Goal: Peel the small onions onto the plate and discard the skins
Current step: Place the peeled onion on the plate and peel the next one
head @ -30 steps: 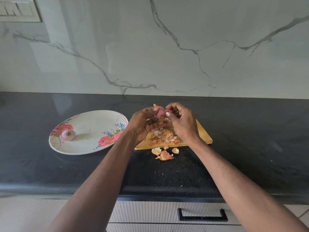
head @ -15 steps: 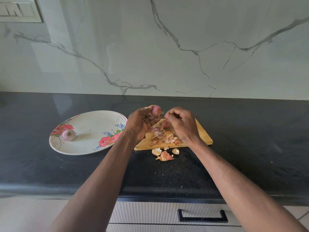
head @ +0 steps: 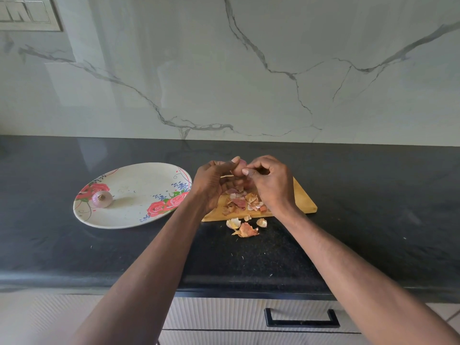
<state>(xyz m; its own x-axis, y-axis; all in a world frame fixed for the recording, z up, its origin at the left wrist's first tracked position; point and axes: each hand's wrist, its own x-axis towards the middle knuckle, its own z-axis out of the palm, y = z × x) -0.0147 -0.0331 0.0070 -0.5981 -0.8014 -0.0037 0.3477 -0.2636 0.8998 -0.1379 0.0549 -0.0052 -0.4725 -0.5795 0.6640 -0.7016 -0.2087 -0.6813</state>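
My left hand (head: 211, 180) grips a small pinkish onion (head: 238, 168) above the far end of the wooden cutting board (head: 302, 202). My right hand (head: 270, 181) meets it from the right, thumb and fingertips pinching at the onion's skin. Loose onion skins (head: 242, 202) lie piled on the board under my hands, and a few more skins (head: 245, 226) sit on the counter just in front of it. One peeled onion (head: 102, 199) rests on the left side of the floral plate (head: 134, 215).
The black stone counter (head: 373, 220) runs wall to wall, with a marble backsplash behind. A drawer with a black handle (head: 302, 319) sits below the counter's front edge. A switch panel (head: 27, 13) is at the top left.
My right hand, a little apart from the onion half a second ago, has closed back onto it and pinches the skin. The left hand has kept the onion raised over the board.
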